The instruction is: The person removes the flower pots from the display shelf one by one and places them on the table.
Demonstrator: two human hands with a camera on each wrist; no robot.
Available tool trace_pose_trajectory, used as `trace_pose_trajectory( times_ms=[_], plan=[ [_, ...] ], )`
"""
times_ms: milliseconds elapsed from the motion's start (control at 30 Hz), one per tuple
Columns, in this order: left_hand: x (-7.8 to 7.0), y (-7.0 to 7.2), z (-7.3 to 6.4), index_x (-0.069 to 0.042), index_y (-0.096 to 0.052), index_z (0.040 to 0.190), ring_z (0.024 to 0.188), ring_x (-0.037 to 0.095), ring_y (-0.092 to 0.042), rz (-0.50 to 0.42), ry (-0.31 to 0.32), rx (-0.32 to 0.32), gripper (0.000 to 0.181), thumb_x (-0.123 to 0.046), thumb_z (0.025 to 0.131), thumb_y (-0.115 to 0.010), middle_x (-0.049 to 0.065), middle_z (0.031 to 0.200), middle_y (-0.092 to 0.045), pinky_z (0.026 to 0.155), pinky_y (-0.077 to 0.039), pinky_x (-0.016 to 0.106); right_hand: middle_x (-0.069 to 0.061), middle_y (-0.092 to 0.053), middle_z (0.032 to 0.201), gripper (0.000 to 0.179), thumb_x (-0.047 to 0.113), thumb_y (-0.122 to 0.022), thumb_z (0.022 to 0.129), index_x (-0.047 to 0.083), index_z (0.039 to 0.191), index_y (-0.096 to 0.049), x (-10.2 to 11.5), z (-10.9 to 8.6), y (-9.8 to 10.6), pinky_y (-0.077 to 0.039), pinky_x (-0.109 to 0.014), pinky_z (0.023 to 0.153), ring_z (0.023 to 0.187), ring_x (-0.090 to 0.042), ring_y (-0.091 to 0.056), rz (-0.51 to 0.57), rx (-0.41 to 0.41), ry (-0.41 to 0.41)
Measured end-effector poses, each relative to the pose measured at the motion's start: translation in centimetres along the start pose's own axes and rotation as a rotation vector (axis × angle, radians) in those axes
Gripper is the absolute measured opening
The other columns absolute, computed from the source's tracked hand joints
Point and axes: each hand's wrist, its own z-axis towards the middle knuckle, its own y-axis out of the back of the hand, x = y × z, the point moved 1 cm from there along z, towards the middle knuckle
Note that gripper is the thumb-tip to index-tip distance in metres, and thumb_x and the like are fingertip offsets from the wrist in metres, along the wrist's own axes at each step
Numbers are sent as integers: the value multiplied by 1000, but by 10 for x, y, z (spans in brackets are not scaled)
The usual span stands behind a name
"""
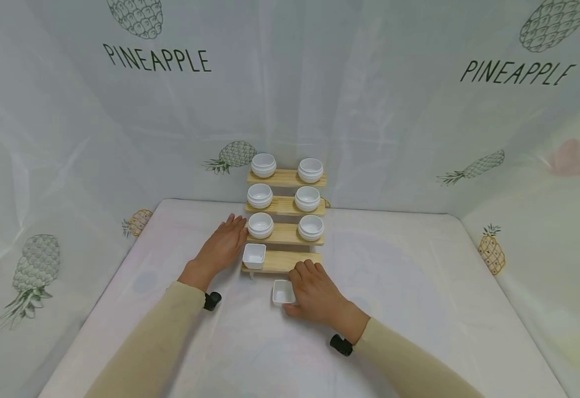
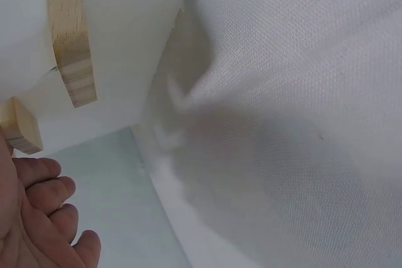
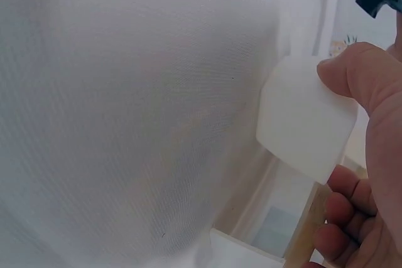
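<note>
A white square dish (image 1: 282,292) is pinched by my right hand (image 1: 317,293), just in front of the bottom step of a tiered wooden rack (image 1: 285,262). In the right wrist view the thumb lies on one side of this dish (image 3: 304,120), with the other fingers curled near its far edge. My left hand (image 1: 224,246) rests along the rack's left side by the third step, its fingers loosely bent in the left wrist view, holding nothing. Whether its fingertips touch the rack is unclear. Another white square dish (image 1: 254,256) sits at the left end of the bottom step.
White round bowls stand in pairs on the upper three steps, such as a top left bowl (image 1: 264,165) and a third-step right bowl (image 1: 311,228). A white cloth covers the table (image 1: 394,287). Behind hangs a pineapple-print curtain (image 1: 349,99).
</note>
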Motion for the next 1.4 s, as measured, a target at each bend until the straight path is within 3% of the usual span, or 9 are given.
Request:
trace_pose_trajectory(
  times_ms=[933,1400],
  plan=[
    [-6,-2,-8,3,-34,163,163,38,-17,13,12,-5,61,-37,117,-25,21,170,-32,134,-17,53,0,-54,91,59,63,-80,81,10,103,-65,8,-4,-2,-38,-30,73,85,-20,-47,3,-31,18],
    [-7,-4,-11,3,-35,162,163,38,-18,28,12,-9,61,-37,117,-25,22,170,-33,133,-18,54,0,-54,89,55,62,-79,80,12,97,-65,24,8,-9,-39,-29,71,83,-20,-49,-26,-75,53]
  ],
)
